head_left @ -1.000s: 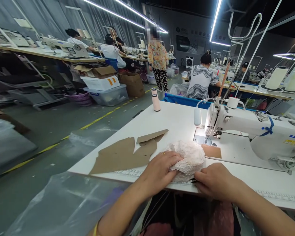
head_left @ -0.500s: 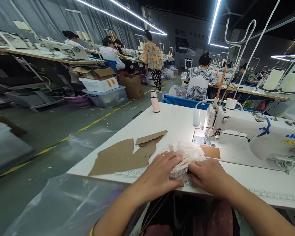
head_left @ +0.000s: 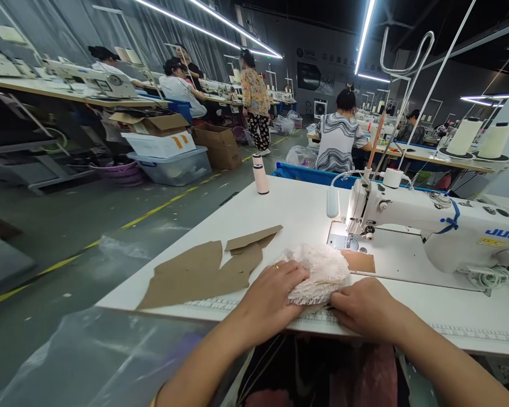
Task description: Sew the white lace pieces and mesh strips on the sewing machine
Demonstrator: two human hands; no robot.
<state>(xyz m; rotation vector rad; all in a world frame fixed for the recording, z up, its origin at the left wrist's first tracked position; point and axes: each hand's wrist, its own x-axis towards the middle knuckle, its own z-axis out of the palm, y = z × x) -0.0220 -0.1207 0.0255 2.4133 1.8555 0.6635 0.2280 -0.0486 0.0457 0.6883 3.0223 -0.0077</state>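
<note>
A bunched piece of white lace fabric (head_left: pixel 318 271) lies near the front edge of the white table (head_left: pixel 297 198). My left hand (head_left: pixel 275 291) rests on its left side, with the fingers bent over the cloth and the thumb beneath. At its lower right edge, my right hand (head_left: pixel 360 305) pinches the lace between thumb and curled fingers. Just behind the fabric stands a white sewing machine (head_left: pixel 407 206), its needle area lit. A small brown card (head_left: pixel 359 261) sits beside the lace, and brown paper pattern pieces (head_left: pixel 195 271) lie to the left.
A pink bottle (head_left: pixel 261 178) stands at the table's back left. Printed ruler markings (head_left: pixel 470 332) run along the front edge. Thread cones (head_left: pixel 466 137) stand at the right. Several people sit or stand farther off, one in a patterned shirt (head_left: pixel 341 141). Boxes (head_left: pixel 173 164) are on the floor.
The view has shifted slightly. My right hand has moved a little outward along the lace's lower edge, and the left hand sits slightly flatter on the cloth.
</note>
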